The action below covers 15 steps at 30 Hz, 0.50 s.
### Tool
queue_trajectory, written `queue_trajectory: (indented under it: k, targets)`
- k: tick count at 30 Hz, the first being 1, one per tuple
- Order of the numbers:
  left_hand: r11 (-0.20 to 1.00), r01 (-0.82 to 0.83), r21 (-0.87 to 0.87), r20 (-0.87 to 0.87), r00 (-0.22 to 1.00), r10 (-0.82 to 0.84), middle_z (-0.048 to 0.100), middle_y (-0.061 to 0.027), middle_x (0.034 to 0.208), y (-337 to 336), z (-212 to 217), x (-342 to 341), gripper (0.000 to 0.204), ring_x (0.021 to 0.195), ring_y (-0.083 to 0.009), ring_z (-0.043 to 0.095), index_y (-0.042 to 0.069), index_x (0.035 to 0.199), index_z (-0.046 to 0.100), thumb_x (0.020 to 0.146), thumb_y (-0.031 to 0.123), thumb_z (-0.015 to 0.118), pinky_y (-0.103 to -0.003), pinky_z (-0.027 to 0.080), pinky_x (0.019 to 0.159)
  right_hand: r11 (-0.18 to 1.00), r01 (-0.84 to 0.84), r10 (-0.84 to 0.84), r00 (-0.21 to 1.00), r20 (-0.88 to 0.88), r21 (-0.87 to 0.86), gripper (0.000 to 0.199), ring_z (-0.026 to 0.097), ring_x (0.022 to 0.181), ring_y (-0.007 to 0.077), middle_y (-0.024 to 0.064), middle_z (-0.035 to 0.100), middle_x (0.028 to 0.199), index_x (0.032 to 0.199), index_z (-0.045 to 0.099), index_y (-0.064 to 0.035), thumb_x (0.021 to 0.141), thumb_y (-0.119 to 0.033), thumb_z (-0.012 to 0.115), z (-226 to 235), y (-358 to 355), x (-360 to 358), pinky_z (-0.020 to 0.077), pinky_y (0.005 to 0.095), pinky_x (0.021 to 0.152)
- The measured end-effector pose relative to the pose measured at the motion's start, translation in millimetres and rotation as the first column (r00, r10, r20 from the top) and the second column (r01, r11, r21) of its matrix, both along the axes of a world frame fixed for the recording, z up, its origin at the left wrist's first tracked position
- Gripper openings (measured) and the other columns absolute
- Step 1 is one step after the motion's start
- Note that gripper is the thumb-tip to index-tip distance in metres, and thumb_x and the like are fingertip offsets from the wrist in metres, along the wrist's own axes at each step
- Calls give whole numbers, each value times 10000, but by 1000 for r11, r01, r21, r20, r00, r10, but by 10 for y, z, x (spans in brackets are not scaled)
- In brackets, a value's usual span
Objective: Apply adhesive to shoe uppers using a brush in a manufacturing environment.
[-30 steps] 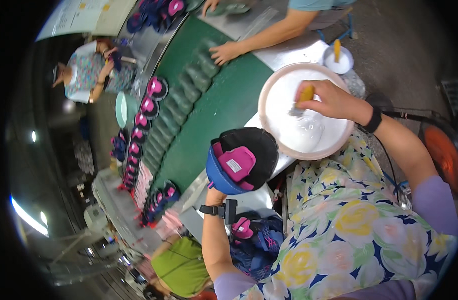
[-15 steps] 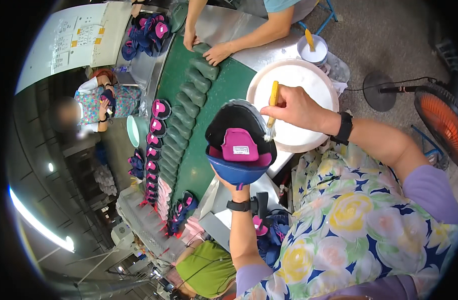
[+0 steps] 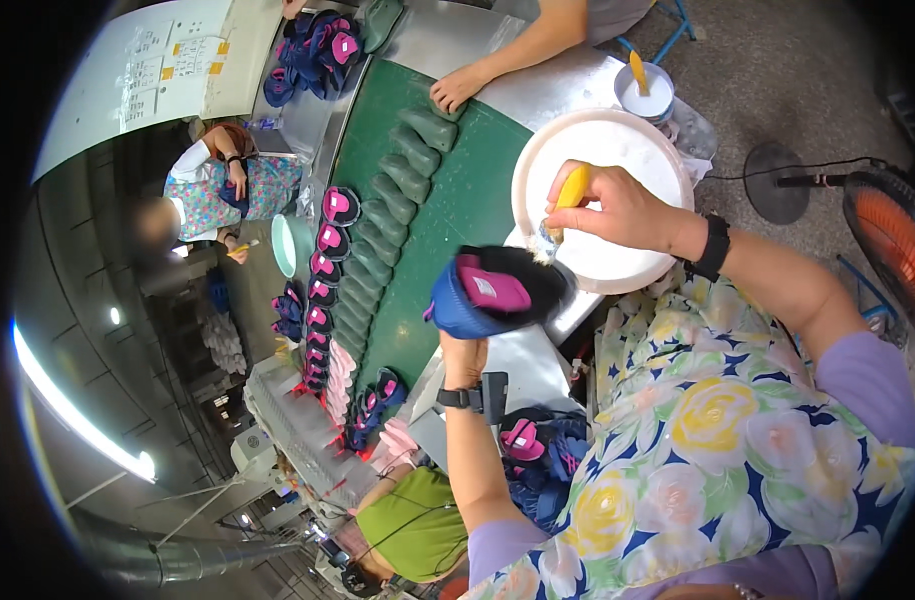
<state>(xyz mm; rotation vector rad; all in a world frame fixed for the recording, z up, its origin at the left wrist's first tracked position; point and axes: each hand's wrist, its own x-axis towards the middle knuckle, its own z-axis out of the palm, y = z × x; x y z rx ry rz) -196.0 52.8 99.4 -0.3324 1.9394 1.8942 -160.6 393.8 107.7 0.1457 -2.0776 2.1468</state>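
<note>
Shoe [image 3: 493,292], blue, black and pink, sits raised in the left hand [image 3: 465,356], whose grip is closed under its sole, above the near table edge. Just right of it, the right hand [image 3: 618,212] pinches a yellow-handled brush [image 3: 563,205], bristles touching the shoe's top. Behind lies a round white basin [image 3: 618,150], then a small white pot [image 3: 650,95]. Farther left, green lasts [image 3: 403,180] and pink-topped shoes [image 3: 328,250] line a green belt [image 3: 458,190]. Another person's hand [image 3: 458,88] rests at its far end.
</note>
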Motion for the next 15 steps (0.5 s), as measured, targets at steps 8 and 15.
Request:
queue_trajectory:
  k: [8, 15]
  targets:
    - [977, 145, 159, 286, 940, -186, 610, -87, 1303, 433, -560, 212, 438, 1176, -273, 598, 117, 1362, 523, 1005, 371, 516, -431, 506, 1001, 970, -240, 231, 855, -464, 41, 148, 659, 925, 268, 95, 675, 954, 976, 630, -53, 892, -153, 701, 157, -259, -16, 526, 372, 803]
    - [952, 306, -22, 9, 952, -306, 598, -88, 1334, 146, -812, 513, 439, 1205, -277, 583, 139, 1365, 523, 1003, 386, 506, -452, 481, 1036, 947, -173, 268, 891, -367, 271, 189, 648, 837, 318, 135, 644, 858, 940, 565, -45, 908, -213, 646, 3, -167, -150, 517, 398, 736]
